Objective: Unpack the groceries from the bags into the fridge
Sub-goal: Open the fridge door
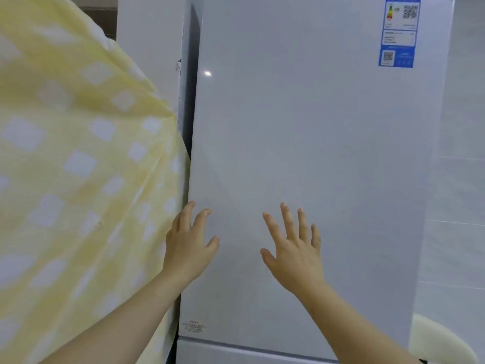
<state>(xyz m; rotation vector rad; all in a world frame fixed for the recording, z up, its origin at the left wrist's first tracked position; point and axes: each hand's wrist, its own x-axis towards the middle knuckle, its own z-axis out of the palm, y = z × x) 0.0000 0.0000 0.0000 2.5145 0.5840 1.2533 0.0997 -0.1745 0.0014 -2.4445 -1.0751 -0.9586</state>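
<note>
Head view: you're standing right up against the fridge (pixel 301 127), looking at its front.
Yellow cloth (pixel 73 166): closest thing to you, blurry, with white checks. It fills everything left of your left hand.
Left hand (pixel 187 248): fingers loosely bent, resting at the left edge of the upper door (pixel 341 206), nothing in it. Can't tell if any fingertip hooks round the edge.
Right hand (pixel 295 256): flat on the same door just right of your left hand, fingers straight and spread, holding nothing.
Small sticker (pixel 194 327): below your left hand, near the door's bottom corner.
Lower door (pixel 236 354): under both wrists, past a thin seam.
White round thing (pixel 441 340): right of your right forearm, beside the fridge. No idea what it is.
Dark gap (pixel 193 101): runs up the door's left edge, above your left hand.
Energy label (pixel 399 32): blue and white, way up above your right hand in the door's top right corner.
Tiled wall (pixel 462 179): pale, off to the right past the fridge.
</note>
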